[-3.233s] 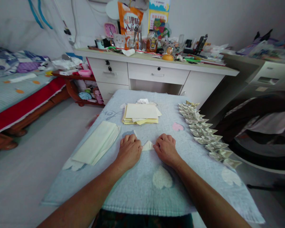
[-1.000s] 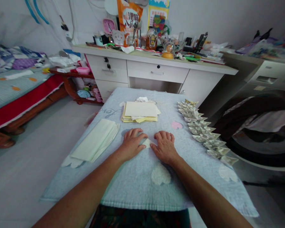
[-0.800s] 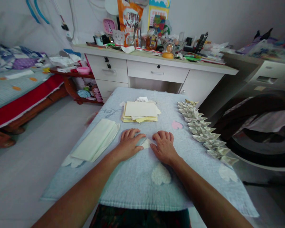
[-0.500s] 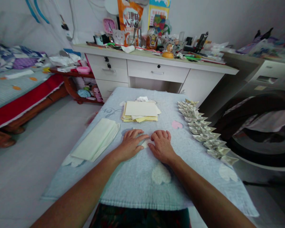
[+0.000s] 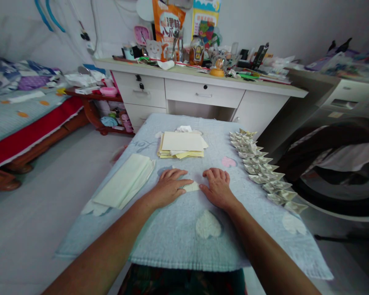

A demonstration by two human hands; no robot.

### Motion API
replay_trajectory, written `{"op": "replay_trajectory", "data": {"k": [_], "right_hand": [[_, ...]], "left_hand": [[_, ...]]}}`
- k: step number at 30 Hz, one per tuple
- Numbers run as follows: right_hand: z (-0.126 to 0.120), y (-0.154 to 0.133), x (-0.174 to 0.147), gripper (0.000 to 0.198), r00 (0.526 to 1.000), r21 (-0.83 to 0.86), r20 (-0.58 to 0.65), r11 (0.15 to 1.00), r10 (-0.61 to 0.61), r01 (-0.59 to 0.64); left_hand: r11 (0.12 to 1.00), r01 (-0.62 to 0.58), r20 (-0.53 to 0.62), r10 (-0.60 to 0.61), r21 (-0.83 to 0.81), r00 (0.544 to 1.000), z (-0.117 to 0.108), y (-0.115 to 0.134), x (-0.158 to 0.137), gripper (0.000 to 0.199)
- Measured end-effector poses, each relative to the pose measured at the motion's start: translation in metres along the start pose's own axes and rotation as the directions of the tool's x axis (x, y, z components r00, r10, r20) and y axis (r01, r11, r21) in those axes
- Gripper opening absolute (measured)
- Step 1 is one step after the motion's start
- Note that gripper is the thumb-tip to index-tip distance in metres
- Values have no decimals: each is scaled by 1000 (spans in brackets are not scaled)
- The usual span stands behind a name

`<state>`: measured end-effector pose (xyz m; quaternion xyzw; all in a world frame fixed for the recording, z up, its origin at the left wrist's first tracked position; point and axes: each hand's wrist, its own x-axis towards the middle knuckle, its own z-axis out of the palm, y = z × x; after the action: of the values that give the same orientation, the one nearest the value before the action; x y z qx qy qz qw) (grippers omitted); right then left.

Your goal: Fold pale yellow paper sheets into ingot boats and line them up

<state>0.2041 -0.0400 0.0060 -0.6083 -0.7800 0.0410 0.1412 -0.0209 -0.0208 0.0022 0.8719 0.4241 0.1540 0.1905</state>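
Note:
A small piece of pale folded paper [image 5: 192, 187] lies on the cloth-covered table, partly covered by my left hand. My left hand [image 5: 171, 186] rests palm down, its thumb and forefinger apart on the paper's left part. At the paper's right end is my right hand [image 5: 217, 187], fingers slightly bent and spread, its thumb tip at or just beside the paper's edge. Beyond the hands sits a stack of cream and yellow paper sheets [image 5: 183, 141]. To the left lie larger pale-green folded sheets [image 5: 123, 181].
A row of several folded paper boats [image 5: 263, 172] runs down the table's right side. White crumpled tissue [image 5: 184, 128] is behind the stack. A cluttered white desk [image 5: 184, 88] stands ahead, a washing machine [image 5: 329, 110] to the right, a bed [image 5: 27, 123] to the left.
My right hand has slid to the right, away from my left hand, uncovering more of the folded paper. My left hand has hardly moved.

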Motion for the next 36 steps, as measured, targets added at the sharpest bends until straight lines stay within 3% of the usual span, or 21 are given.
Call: {"op": "replay_trajectory", "data": {"k": [7, 10, 14, 21, 27, 36], "right_hand": [[-8, 6, -2, 22, 999, 82, -35, 996, -25, 28], [-11, 1, -2, 17, 989, 167, -32, 975, -146, 149], [-9, -9, -3, 27, 953, 213, 24, 933, -302, 290], [-4, -10, 1, 18, 955, 190, 25, 939, -297, 287], [-2, -9, 3, 16, 965, 301, -13, 919, -262, 253], [-3, -16, 3, 23, 967, 275, -33, 928, -253, 253]], "left_hand": [[1000, 5, 37, -6, 25, 999, -6, 5, 0, 46], [1000, -20, 42, 20, -2, 999, -8, 5, -1, 48], [998, -37, 10, 38, -54, 999, -5, 2, -4, 49], [992, -26, -91, 15, -127, 996, -4, 0, -3, 70], [989, 62, -263, -95, -131, 960, -2, 10, 4, 30], [952, 150, -315, -234, -268, 920, 3, 14, 3, 18]]}}
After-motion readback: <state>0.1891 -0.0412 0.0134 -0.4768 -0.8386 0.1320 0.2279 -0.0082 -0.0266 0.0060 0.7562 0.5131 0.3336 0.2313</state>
